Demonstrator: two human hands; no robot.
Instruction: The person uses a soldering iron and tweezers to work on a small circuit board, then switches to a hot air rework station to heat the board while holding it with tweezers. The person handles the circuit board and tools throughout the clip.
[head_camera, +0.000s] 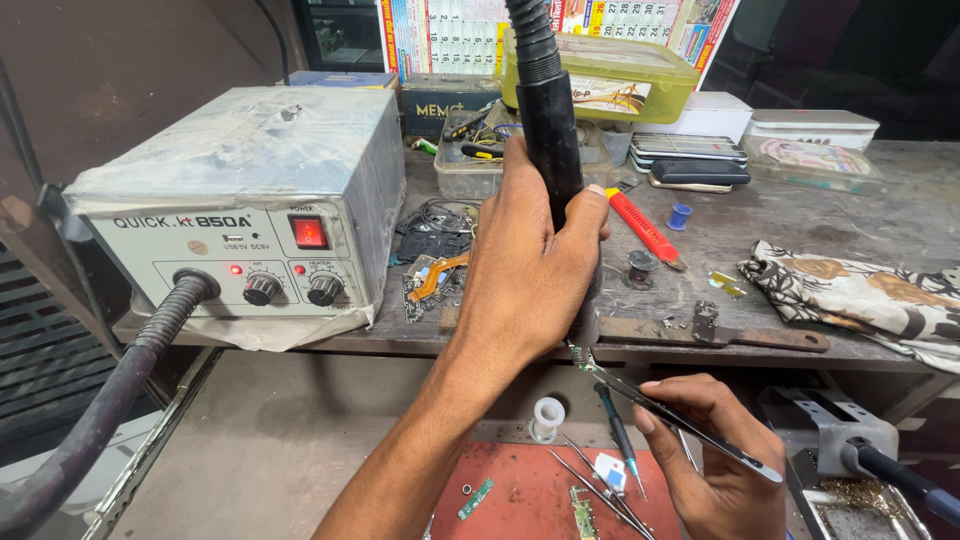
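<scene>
My left hand (530, 270) is wrapped around the black handle of a hot-air tool (545, 110), held upright with its nozzle end hidden below my fist. My right hand (720, 470) pinches slim metal tweezers (690, 425). Their tips point up-left and grip a tiny part (580, 355) right under the left fist. Below lies a red work mat (530, 495) with a small green circuit strip (477, 498) and another small board (583, 512).
A grey hot-air station (250, 200) with a lit red switch stands at the left, its ribbed hose (120, 390) running down-left. On the bench lie a red utility knife (645, 228), a patterned cloth (870, 290), a yellow-green box (620, 75) and phone parts (435, 275). A metal stand (830, 440) is at the right.
</scene>
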